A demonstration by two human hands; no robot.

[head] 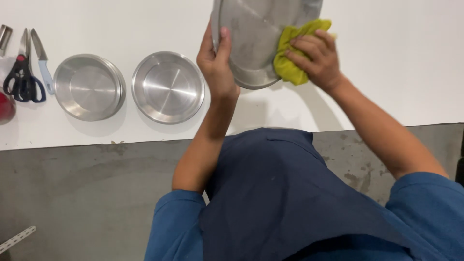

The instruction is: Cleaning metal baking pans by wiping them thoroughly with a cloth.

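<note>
Head view: left hand (216, 65) is raised above the white table (386, 58), forearm upright, fingers and thumb clamped on the rim of a large steel plate (253, 36) held tilted in the air. Right hand (316, 58) comes in from the right, fingers curled, pressing a yellow-green cloth (290, 67) against the plate's face. Two steel pans (89, 87) (167, 87) sit on the table to the left, beside scissors (21, 77).

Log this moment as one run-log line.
left hand: grips rim of round steel plate | right hand: presses yellow-green cloth on plate | white table: two steel pans, scissors, knife
</note>
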